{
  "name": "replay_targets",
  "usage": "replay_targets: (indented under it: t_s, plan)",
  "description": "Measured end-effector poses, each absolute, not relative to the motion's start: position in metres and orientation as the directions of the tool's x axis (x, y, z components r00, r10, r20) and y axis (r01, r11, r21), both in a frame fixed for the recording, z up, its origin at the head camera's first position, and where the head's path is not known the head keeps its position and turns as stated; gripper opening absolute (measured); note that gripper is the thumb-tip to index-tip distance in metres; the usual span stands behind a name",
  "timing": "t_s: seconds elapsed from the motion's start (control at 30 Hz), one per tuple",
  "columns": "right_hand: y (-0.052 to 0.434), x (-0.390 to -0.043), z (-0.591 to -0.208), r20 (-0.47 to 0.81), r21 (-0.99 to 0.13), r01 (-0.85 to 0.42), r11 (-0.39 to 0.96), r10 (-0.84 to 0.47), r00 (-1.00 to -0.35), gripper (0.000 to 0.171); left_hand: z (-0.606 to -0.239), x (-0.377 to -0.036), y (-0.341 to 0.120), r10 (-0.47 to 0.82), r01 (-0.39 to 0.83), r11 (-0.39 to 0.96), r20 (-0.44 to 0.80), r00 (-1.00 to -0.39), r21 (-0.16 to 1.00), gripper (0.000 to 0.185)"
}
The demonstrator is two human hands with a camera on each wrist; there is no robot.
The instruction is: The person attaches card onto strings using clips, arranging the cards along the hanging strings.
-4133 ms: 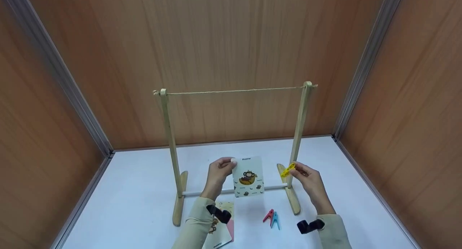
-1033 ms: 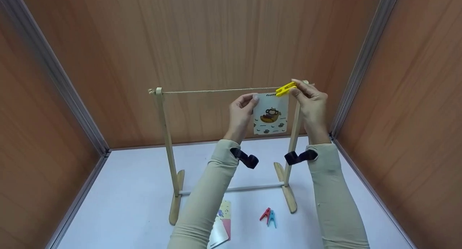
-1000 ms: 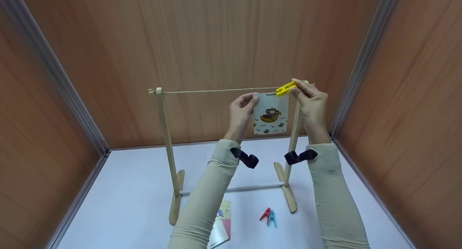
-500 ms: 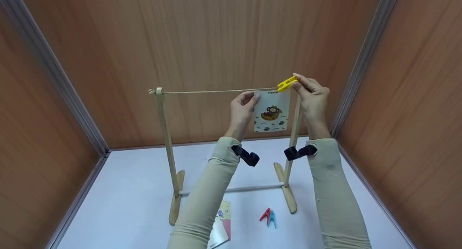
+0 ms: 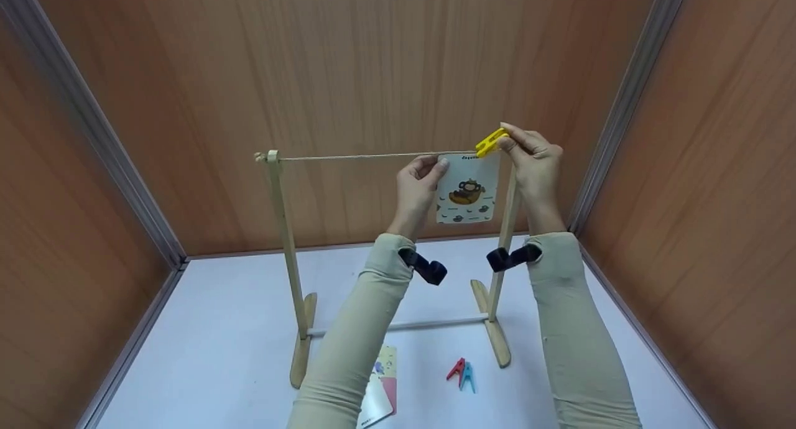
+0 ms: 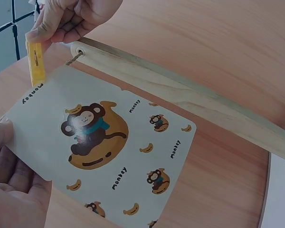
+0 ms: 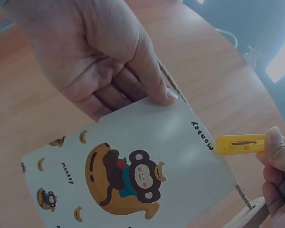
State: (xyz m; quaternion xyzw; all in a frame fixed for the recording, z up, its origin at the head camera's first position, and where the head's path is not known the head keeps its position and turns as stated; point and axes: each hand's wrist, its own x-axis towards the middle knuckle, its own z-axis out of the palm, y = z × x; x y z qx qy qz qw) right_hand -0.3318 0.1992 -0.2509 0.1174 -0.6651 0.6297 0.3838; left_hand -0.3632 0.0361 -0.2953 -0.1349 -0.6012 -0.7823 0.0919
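Note:
My left hand [image 5: 415, 193] pinches the upper left edge of a white card [image 5: 466, 206] printed with a monkey on a banana. The card hangs upright with its top edge at the string [image 5: 360, 158], near the rack's right post. Between thumb and fingers, my right hand [image 5: 537, 174] holds a yellow clothespin [image 5: 491, 143] by its handle end. In the right wrist view the clothespin's [image 7: 240, 144] tip meets the card's top edge beside the printed word. Whether its tip grips both card and string cannot be told.
The wooden rack's left post [image 5: 285, 242] and right post [image 5: 509, 221] rise from the white table [image 5: 217, 329], joined low by a white bar [image 5: 435, 322]. A red clothespin [image 5: 456, 368] and a blue clothespin [image 5: 467, 378] lie in front. More cards [image 5: 387, 367] lie partly under my left sleeve.
Both hands have risen from low over the table to the string, carrying the card and yellow clothespin. Lately the card has edged up to the string, and the clothespin has tilted more steeply.

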Motion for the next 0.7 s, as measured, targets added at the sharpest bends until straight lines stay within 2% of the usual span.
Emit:
replay_targets:
  t_s: [0.3, 0.7]
  plan:
    - [0.1942, -0.3317, -0.2502, 0.641, -0.767, -0.603, 0.220, 0.316, -0.700, 0.025, -0.2964, -0.3615, 0.0375, 0.032, 0.303, -0.239, 0.319, -0.947, 0.923, 0.026]
    - [0.1916, -0.3299, -0.2521, 0.657, -0.747, -0.545, 0.382, 0.299, -0.692, 0.028, -0.2984, -0.3619, 0.0392, 0.027, 0.320, -0.236, 0.336, -0.942, 0.918, 0.025]
